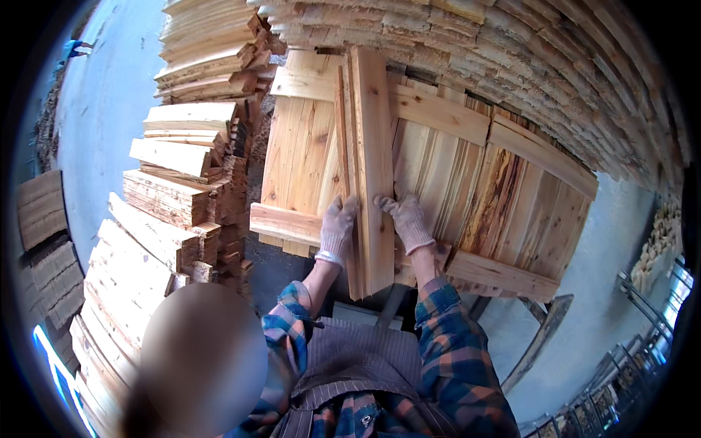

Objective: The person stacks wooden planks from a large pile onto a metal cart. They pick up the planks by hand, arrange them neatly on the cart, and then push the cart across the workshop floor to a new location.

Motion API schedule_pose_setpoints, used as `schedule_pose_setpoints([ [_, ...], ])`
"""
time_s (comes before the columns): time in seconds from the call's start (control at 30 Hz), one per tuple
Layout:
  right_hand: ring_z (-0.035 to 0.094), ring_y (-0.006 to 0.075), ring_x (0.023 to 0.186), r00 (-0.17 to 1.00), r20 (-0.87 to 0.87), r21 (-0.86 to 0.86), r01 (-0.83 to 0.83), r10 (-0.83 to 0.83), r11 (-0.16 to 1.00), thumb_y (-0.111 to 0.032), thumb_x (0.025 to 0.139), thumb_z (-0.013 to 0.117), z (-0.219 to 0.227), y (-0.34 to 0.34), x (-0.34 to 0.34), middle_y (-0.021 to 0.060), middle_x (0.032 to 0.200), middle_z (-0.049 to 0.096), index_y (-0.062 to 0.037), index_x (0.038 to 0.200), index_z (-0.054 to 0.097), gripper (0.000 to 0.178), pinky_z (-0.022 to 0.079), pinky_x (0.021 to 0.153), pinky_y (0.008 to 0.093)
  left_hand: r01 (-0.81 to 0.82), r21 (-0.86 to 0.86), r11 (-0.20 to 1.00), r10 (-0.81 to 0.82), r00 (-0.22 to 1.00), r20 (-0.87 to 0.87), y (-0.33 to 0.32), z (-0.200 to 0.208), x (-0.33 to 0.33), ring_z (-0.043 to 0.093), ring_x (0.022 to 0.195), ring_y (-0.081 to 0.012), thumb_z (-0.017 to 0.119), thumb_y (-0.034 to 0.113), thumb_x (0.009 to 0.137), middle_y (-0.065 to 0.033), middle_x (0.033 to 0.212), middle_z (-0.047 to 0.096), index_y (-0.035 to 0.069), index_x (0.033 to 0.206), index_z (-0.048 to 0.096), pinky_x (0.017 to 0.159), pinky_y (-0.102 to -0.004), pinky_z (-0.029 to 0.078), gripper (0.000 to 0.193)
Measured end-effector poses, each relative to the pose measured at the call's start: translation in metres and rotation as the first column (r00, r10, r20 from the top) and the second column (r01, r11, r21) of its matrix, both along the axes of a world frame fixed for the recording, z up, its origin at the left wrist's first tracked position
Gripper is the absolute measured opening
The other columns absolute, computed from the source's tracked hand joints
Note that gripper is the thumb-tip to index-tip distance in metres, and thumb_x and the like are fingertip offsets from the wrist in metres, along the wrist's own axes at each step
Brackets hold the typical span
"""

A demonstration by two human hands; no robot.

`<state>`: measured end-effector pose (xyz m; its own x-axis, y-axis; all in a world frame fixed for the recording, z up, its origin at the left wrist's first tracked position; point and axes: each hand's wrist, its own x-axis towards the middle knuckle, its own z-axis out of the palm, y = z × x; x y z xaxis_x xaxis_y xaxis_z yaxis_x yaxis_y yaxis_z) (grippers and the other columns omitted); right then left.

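Note:
Both my hands wear light knitted gloves and grip a small bundle of long wooden boards (376, 160) between them. The boards point away from me, side by side, with a wider pale one on the right and thinner strips (341, 139) on the left. My left hand (338, 228) closes against the left side of the bundle. On the right side, my right hand (406, 220) presses with its thumb near the wide board's edge; some of its fingertips are hidden. Under the bundle lie wooden panels (296, 146) made of narrow slats with cross boards at both ends.
Stacked planks (164, 193) rise along my left. A tall pile of rough boards (504, 44) stands beyond the panels. Below the right panel slants a wooden support leg (542, 343) on the grey floor (507, 336). A blurred round patch hides the lower left.

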<state>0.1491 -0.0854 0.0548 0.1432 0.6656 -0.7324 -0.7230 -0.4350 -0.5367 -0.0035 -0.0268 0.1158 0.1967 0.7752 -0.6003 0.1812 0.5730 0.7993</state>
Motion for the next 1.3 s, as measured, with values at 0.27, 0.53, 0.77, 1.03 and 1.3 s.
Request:
schedule_pose_setpoints([
  [0.27, 0.062, 0.0197, 0.073, 0.952, 0.112, 0.017, 0.286, -0.286, 0.958, 0.011, 0.080, 0.050, 0.014, -0.007, -0.013, 0.0182, 0.082, 0.064, 0.0142, 0.094, 0.053, 0.015, 0.051, 0.062, 0.0252, 0.135, 0.039, 0.990, -0.132, 0.989, -0.070, 0.062, 0.033, -0.043, 0.046, 0.067, -0.0068, 0.069, 0.035, 0.088, 0.0021, 0.074, 0.057, 0.000, 0.093, 0.061, 0.058, -0.0240, 0.040, 0.036],
  [0.53, 0.061, 0.0170, 0.081, 0.848, 0.455, -0.057, 0.330, -0.270, 0.942, -0.005, 0.079, 0.063, 0.072, -0.052, 0.012, 0.0092, 0.094, 0.066, 0.0044, 0.107, 0.064, 0.029, 0.050, 0.072, 0.0273, 0.162, 0.156, 0.974, -0.108, 0.945, -0.307, 0.136, -0.018, -0.114, 0.059, 0.101, -0.0141, 0.064, 0.009, 0.091, -0.0110, 0.122, 0.060, 0.003, 0.143, 0.039, 0.087, -0.0228, 0.047, 0.058],
  [0.77, 0.059, 0.0130, 0.079, 0.840, 0.532, -0.088, 0.181, -0.107, 0.980, 0.007, 0.078, 0.053, 0.048, 0.003, -0.057, 0.0071, 0.090, 0.064, 0.0042, 0.104, 0.060, 0.027, 0.049, 0.072, 0.0252, 0.121, 0.296, 0.948, 0.028, 0.891, -0.453, 0.121, -0.051, -0.109, 0.063, 0.103, -0.0222, 0.060, 0.027, 0.094, -0.0184, 0.116, 0.065, 0.003, 0.132, 0.053, 0.090, -0.0311, 0.047, 0.046],
  [1.03, 0.059, 0.0095, 0.080, 0.887, 0.354, 0.025, 0.307, -0.296, 0.951, 0.006, 0.081, 0.056, 0.024, 0.056, -0.109, 0.0039, 0.093, 0.067, -0.0004, 0.103, 0.062, 0.023, 0.049, 0.074, 0.0232, 0.063, 0.201, 0.978, 0.000, 0.954, -0.299, 0.177, -0.051, -0.120, 0.061, 0.091, -0.0121, 0.057, 0.020, 0.096, -0.0096, 0.109, 0.069, 0.002, 0.126, 0.059, 0.085, -0.0264, 0.048, 0.035],
  [1.3, 0.060, 0.0149, 0.084, 0.649, 0.742, -0.142, -0.093, 0.168, 0.986, 0.003, 0.082, 0.058, 0.044, 0.075, -0.095, 0.0057, 0.098, 0.066, 0.0022, 0.111, 0.059, 0.030, 0.050, 0.078, 0.0279, 0.287, 0.418, 0.862, 0.060, 0.761, -0.646, 0.182, -0.039, -0.115, 0.065, 0.094, -0.0338, 0.057, 0.032, 0.092, -0.0164, 0.105, 0.067, 0.011, 0.117, 0.065, 0.083, -0.0421, 0.051, 0.033],
])
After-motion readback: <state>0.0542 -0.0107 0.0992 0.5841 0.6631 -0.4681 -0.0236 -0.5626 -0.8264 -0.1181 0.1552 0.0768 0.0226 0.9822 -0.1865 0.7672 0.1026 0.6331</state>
